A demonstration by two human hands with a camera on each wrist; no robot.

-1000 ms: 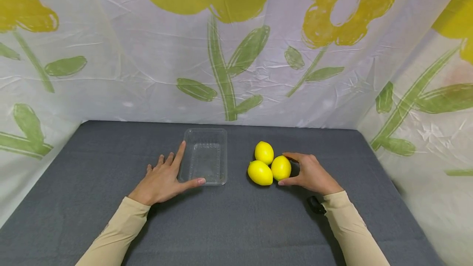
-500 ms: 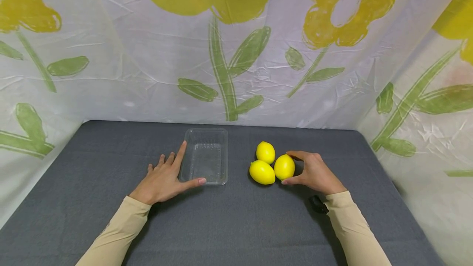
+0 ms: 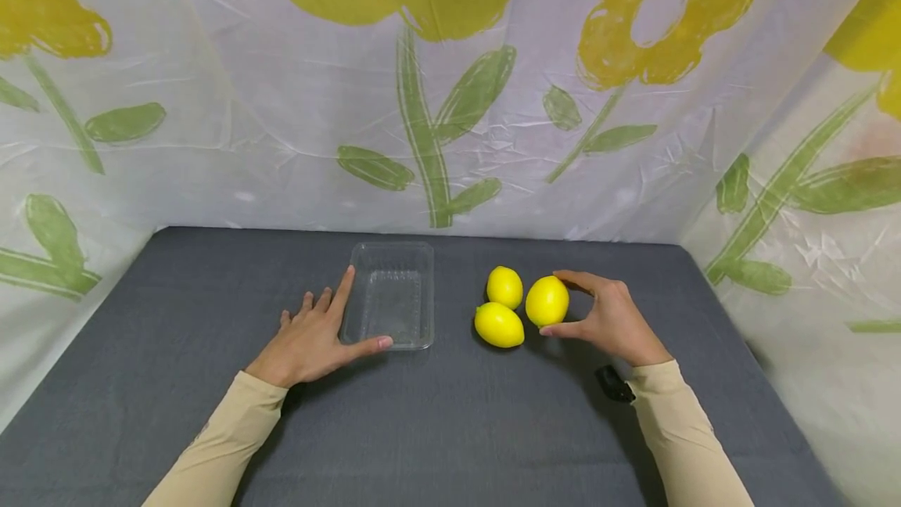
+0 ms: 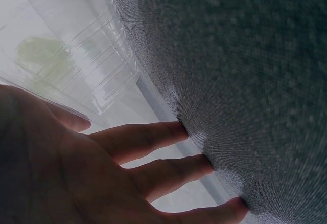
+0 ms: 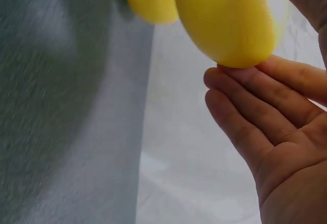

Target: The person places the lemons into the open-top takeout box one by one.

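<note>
My right hand (image 3: 611,318) pinches a yellow lemon (image 3: 547,301) between thumb and fingers, raised over the dark cloth. In the right wrist view the held lemon (image 5: 227,17) sits at the fingertips. Two more lemons lie just left of it: one at the back (image 3: 504,286), the other in front (image 3: 499,325). My left hand (image 3: 313,339) is spread out against a clear plastic container (image 3: 392,296), with the index finger along its left side and the thumb at its front edge. Up close in the left wrist view, several fingertips (image 4: 204,163) rest on the cloth beside the container's wall (image 4: 97,55).
A dark grey cloth (image 3: 436,429) covers the table. Behind and at both sides hangs a pale curtain (image 3: 281,178) printed with yellow flowers and green leaves. A small black device (image 3: 615,384) is under the right wrist.
The right hand has lifted its lemon up off the cloth and shifted slightly right, apart from the other two. The left hand and container have stayed in place.
</note>
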